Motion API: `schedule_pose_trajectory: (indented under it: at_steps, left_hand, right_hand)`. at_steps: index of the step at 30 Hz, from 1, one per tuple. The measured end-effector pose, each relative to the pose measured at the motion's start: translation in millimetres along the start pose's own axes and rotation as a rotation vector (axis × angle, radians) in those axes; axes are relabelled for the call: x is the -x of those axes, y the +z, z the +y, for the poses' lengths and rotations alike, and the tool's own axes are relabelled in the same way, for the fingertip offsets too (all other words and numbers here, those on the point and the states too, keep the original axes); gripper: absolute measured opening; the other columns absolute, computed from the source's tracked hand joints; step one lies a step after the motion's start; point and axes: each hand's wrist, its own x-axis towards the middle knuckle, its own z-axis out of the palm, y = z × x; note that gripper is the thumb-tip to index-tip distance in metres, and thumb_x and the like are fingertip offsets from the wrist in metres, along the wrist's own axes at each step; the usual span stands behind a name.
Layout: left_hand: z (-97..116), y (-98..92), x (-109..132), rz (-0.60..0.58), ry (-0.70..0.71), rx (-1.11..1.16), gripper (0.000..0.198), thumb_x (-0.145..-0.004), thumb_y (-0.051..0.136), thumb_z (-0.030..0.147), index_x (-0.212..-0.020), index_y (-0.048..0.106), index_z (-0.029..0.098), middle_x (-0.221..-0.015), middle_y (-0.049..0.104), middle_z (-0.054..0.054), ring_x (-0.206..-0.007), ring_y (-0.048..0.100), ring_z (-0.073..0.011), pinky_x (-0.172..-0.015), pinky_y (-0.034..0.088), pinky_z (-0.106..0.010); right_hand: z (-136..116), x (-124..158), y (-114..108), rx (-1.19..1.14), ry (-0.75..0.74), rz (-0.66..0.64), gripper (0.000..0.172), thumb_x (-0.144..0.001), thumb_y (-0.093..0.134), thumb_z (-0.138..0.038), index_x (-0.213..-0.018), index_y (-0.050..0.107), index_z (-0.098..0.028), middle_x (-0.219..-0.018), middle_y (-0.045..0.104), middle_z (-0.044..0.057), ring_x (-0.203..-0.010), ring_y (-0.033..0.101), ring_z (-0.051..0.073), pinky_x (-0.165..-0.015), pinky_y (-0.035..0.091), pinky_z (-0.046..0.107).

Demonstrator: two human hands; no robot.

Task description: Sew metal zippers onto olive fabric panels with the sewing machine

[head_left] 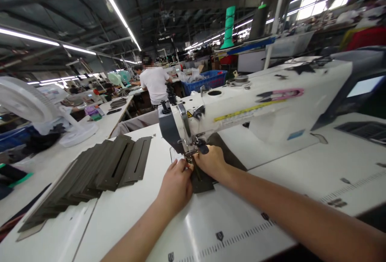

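A dark olive-grey fabric panel (205, 183) lies under the needle area of a white sewing machine (265, 113). My left hand (176, 183) is at the panel's left edge, fingers curled and pressed together close to the presser foot (189, 154). Across from it, my right hand (213, 161) rests on the panel with its fingers bent in beside the foot. Both hands have closed on the fabric; their fingertips are partly hidden. More dark material (229, 153) shows behind my right hand, beneath the machine arm.
A fanned stack of slotted dark panels (102, 169) lies left. Pink-handled thread snips (280, 94) and a yellow tape measure (250, 110) are on the machine arm. A white fan (75, 129) stands far left. A person in a white shirt (154, 83) sits ahead, near a blue crate (205, 82).
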Motion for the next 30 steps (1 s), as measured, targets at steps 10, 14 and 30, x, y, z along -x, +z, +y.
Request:
schedule_pose_trajectory:
  at_steps: [10,14,30]
  left_hand:
    - [6.5,6.7,17.8,0.06,-0.041,0.037,0.034,-0.072,0.046,0.002,-0.099,0.061,0.016,-0.099,0.064,-0.006,-0.082,0.06,-0.0192,-0.075,0.051,-0.034]
    - [6.9,12.4,20.4,0.134,-0.007,0.052,0.029,-0.076,0.046,0.003,-0.098,0.061,0.014,-0.102,0.064,-0.009,-0.086,0.061,-0.0205,-0.073,0.053,-0.035]
    - [-9.8,10.9,3.6,0.075,0.058,0.078,0.027,-0.081,0.041,0.007,-0.101,0.058,0.013,-0.093,0.06,-0.01,-0.083,0.056,-0.0208,-0.074,0.051,-0.035]
  right_hand:
    - [14.6,75.0,-1.6,-0.335,-0.555,0.106,0.041,-0.08,0.048,-0.022,-0.113,0.054,0.001,-0.117,0.055,0.021,-0.111,0.049,0.027,-0.095,0.042,0.041]
    - [13.0,72.6,1.7,-0.408,-0.517,0.188,0.032,-0.081,0.04,-0.01,-0.105,0.06,-0.003,-0.109,0.061,0.016,-0.105,0.054,0.022,-0.093,0.045,0.036]
    - [20.1,40.0,11.6,-0.462,-0.604,0.212,0.032,-0.08,0.038,-0.003,-0.102,0.062,-0.001,-0.104,0.063,0.015,-0.098,0.057,0.02,-0.092,0.045,0.03]
